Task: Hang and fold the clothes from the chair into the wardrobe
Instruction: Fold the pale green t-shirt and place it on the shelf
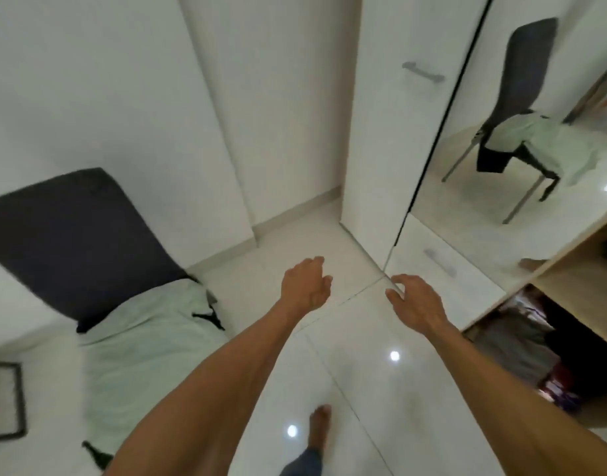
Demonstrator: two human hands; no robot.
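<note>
A: Where is the clothing?

B: A pale green garment (137, 355) lies on the seat of the chair (78, 242), at the left side of the view. It covers the seat completely.

A: In which direction does it lie?

B: Its long axis goes from the foot of the dark backrest down toward the lower edge of the view, slanting a little to the left. The upper end touches the backrest. Small dark parts show at both ends, but blur hides what they are.

A: And the chair itself?

B: The backrest rises toward the upper left and stands near the white wall.

A: What do the hands do?

B: The left hand (307, 286) and the right hand (415, 304) are stretched forward over the glossy floor (363, 383), palms down, fingers loose and a little bent. Both hold nothing. They are well apart from the garment.

A: Where is the wardrobe?

B: The wardrobe (391, 149) is at the right. One white door carries a metal handle (422, 72). Beside it a mirror door (484, 207) reflects the chair with the green garment. At the far right the inside is open, and hanging clothes (514, 345) show there, dark and blurred.

A: Something more?

B: A bare foot (319, 427) stands on the floor below the hands, and a black frame (18, 400) is at the lower left edge.
</note>
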